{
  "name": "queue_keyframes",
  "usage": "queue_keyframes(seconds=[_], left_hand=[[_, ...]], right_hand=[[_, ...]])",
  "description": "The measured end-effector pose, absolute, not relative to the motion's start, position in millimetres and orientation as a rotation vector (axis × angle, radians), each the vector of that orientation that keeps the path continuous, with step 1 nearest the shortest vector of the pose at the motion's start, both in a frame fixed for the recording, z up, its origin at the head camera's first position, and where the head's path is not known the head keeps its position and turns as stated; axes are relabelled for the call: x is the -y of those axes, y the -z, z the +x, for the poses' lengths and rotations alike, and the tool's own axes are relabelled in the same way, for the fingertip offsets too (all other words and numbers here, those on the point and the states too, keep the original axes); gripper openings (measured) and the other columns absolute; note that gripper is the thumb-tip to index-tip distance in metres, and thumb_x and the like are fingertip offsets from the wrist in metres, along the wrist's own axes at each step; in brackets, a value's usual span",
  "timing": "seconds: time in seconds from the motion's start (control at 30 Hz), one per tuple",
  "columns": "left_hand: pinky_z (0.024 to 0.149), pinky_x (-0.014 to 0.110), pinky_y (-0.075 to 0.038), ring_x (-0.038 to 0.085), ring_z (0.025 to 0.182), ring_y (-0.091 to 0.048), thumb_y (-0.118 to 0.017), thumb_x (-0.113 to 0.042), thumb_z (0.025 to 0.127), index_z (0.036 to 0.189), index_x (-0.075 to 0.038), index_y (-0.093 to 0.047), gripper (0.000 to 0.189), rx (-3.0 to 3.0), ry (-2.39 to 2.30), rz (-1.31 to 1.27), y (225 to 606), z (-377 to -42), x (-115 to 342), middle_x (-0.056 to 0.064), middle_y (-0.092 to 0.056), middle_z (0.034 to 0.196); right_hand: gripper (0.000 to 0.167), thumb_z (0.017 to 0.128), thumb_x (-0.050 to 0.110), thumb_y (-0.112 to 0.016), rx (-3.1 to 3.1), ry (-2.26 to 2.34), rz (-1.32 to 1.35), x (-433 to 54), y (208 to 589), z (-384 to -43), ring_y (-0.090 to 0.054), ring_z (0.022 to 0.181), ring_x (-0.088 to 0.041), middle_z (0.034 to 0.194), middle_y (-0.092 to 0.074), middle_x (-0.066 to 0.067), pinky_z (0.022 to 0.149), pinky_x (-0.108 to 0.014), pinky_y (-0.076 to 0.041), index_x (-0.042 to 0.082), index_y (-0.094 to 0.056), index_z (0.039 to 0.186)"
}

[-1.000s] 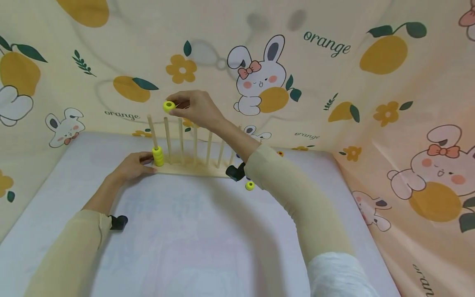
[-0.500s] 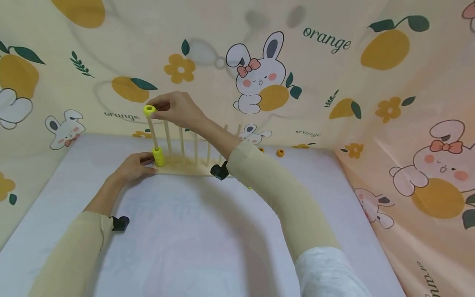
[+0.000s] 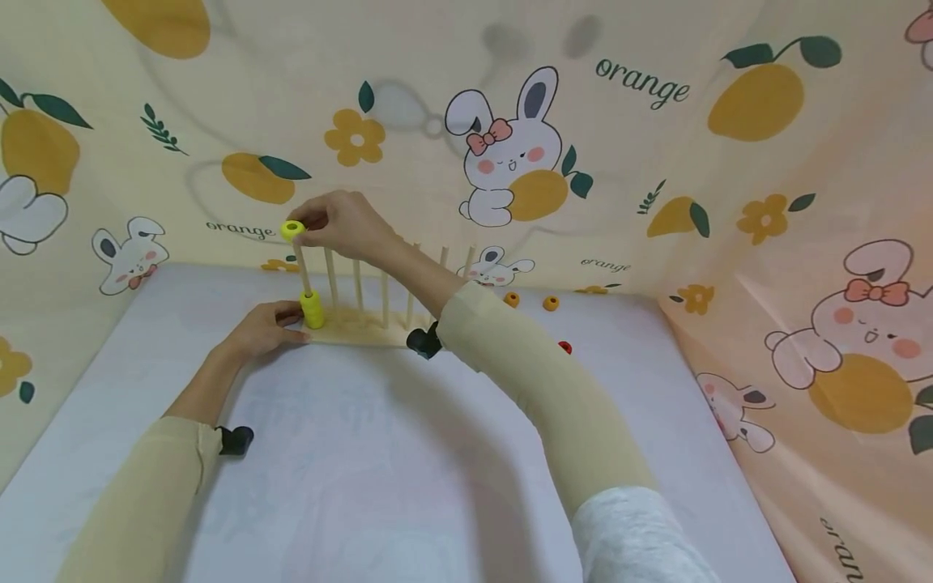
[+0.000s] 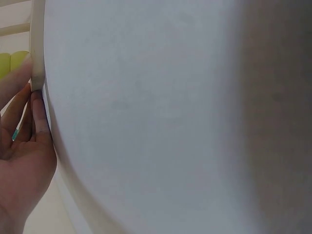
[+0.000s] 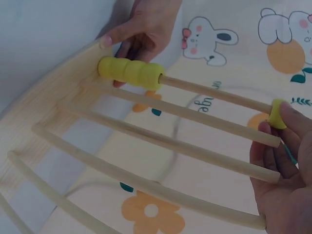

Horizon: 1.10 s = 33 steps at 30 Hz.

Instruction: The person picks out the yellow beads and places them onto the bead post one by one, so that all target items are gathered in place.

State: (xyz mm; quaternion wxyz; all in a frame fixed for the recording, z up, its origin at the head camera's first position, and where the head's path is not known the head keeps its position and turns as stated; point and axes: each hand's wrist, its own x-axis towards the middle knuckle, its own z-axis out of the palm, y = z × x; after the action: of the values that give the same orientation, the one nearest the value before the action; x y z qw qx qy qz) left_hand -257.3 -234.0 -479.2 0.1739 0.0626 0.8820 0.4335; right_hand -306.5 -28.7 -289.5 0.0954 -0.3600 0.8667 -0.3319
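Observation:
A wooden peg rack [image 3: 350, 330] with a row of upright dowels stands toward the back of the table. Several yellow beads [image 3: 312, 309] are stacked at the foot of its leftmost dowel [image 5: 214, 91]. My right hand [image 3: 346, 227] pinches another yellow bead [image 3: 292, 231] between thumb and fingers, right at that dowel's top end. My left hand [image 3: 257, 328] grips the left end of the base, thumb along the front edge and fingers behind. In the left wrist view this hand [image 4: 27, 161] shows beside the base end, partly covering the stacked beads [image 4: 12, 63].
Two orange beads [image 3: 551, 303] and a red bead [image 3: 564, 347] lie on the table right of the rack. My right forearm crosses in front of the rack's right part and hides some of it. A printed cloth [image 3: 408, 48] hangs behind the table.
My right hand has moved left and slightly down with the yellow bead, from above the second dowel to the leftmost dowel's tip. The left hand has stayed at the base.

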Motion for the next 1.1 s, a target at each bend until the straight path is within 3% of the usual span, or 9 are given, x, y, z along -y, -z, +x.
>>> queue_keyframes(seconds=[0.2, 0.77, 1.1], left_hand=[[0.118, 0.057, -0.024, 0.043, 0.141, -0.034, -0.075, -0.018, 0.090, 0.149, 0.008, -0.035, 0.076, -2.506, -1.217, 0.170, 478.3, -256.4, 233.3, 0.028, -0.039, 0.151], [0.117, 0.055, -0.027, 0.043, 0.140, -0.036, -0.076, -0.013, 0.088, 0.148, 0.009, -0.035, 0.076, -2.493, -1.258, 0.167, 479.8, -256.1, 234.4, 0.029, -0.039, 0.151], [0.117, 0.053, -0.028, 0.044, 0.139, -0.037, -0.077, -0.013, 0.087, 0.148, 0.010, -0.034, 0.078, -2.463, -1.326, 0.170, 482.2, -255.4, 234.6, 0.030, -0.039, 0.150]], right_hand=[[0.037, 0.091, 0.021, -0.074, -2.564, 0.961, -1.060, 30.4, 291.9, -307.5, -0.065, 0.102, -0.003, 0.120, -0.071, 0.000, 0.084, -0.010, -0.050, 0.009, -0.069, 0.126], [0.032, 0.092, 0.020, -0.072, -2.440, 1.356, -0.953, 2.7, 275.6, -299.2, -0.067, 0.095, -0.003, 0.108, -0.073, 0.003, 0.084, -0.013, -0.052, 0.008, -0.071, 0.122], [0.030, 0.091, 0.014, -0.073, -2.370, 1.499, -0.892, -24.8, 275.4, -294.7, -0.067, 0.097, -0.008, 0.114, -0.072, -0.005, 0.086, -0.018, -0.054, 0.006, -0.071, 0.120]])
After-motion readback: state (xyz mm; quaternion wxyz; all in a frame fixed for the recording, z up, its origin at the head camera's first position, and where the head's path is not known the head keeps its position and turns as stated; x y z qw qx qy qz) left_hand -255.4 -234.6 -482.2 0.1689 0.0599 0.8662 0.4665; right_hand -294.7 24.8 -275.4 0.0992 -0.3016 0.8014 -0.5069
